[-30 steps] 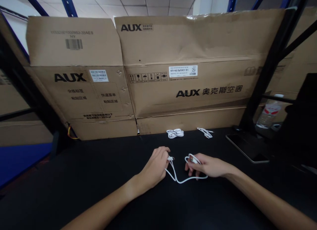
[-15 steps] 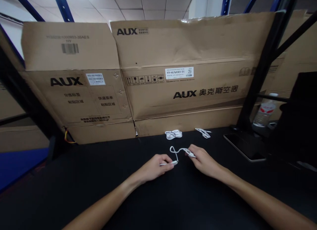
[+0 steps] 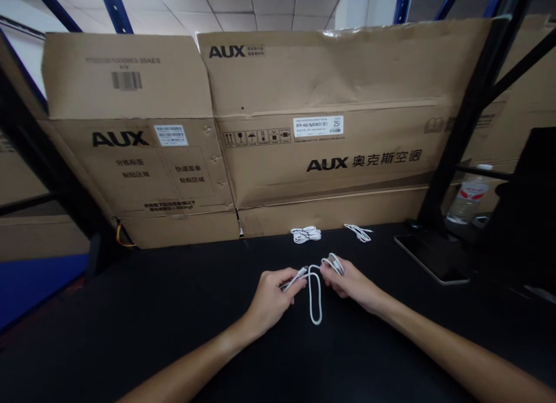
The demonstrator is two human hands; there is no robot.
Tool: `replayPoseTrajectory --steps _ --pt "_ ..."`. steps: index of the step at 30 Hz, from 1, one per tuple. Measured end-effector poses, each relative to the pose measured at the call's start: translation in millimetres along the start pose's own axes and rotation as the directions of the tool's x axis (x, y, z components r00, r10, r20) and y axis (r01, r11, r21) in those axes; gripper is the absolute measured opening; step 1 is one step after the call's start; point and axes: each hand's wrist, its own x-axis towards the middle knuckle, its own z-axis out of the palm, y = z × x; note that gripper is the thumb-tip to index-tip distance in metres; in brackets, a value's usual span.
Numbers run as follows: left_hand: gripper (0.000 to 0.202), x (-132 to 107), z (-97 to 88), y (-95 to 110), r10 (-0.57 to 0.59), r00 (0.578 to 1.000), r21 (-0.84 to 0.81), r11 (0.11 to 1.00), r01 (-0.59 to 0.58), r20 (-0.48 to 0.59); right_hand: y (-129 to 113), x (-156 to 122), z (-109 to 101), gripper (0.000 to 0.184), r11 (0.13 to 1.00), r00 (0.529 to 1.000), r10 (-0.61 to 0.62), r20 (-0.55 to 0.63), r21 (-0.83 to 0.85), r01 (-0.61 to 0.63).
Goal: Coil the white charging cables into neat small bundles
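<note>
A white cable [image 3: 320, 310] is stretched between my two hands above the black tabletop [image 3: 208, 310], and one loop of it hangs down in the gap. My left hand [image 3: 275, 296] pinches the end with a plug between thumb and fingers. Folded turns of the same cable are gripped in my right hand [image 3: 347, 281], poking out above the fingers. Beyond my hands lie a coiled white cable bundle [image 3: 306, 234] and a smaller folded white cable [image 3: 358, 233], both untouched.
Large cardboard sheets [image 3: 278, 177] printed AUX stand along the table's back edge. To the right lie a dark-screened phone or tablet [image 3: 430, 258] and, behind it, a water bottle [image 3: 469, 197]. Black metal posts [image 3: 460, 119] rise at both sides.
The cable between my hands has dropped from a small raised kink into a long hanging loop. My left hand has turned, tilting the plug upward. More folds show in my right hand.
</note>
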Motion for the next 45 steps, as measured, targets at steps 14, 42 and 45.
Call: replayPoseTrajectory --steps 14,42,45 --pt "0.020 -6 5.6 13 0.317 0.945 -0.044 0.948 -0.315 0.083 2 -5 16 0.038 0.964 0.984 0.092 0.154 0.234 -0.127" --pt "0.039 -2 -0.6 3 -0.073 0.865 -0.097 0.986 0.139 0.496 -12 5 -15 0.034 0.772 0.971 -0.087 -0.221 0.601 0.206" --pt "0.032 -3 3.6 2 -0.083 0.874 -0.146 0.974 0.173 0.478 -9 7 -14 0.033 0.755 0.981 -0.113 -0.157 0.628 0.188"
